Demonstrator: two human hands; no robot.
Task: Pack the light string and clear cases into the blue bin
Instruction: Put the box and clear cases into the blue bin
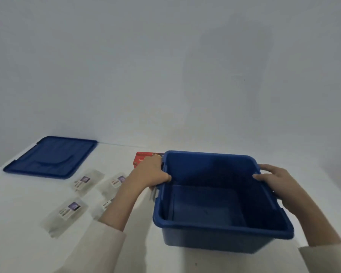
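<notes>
While the blue lid (pixel 49 157) lies flat at the far left of the white table (pixel 18 249), set aside to leave the bin open, clear cases (pixel 67 210) wait unpacked just right of it; a red box (pixel 146 157), probably the light string, sits behind the left hand (pixel 152 172), which grips the empty blue bin (pixel 215 241) by its left rim; the right hand (pixel 274 180) clasps the right rim, likely positioning it for packing.

Blue bin (pixel 220 241): sitting upright, open, empty.
Clear cases (pixel 67 211): lying flat, labels facing up, left of the bin.
Red box (pixel 146 157): lying beside the bin's far-left corner.
</notes>
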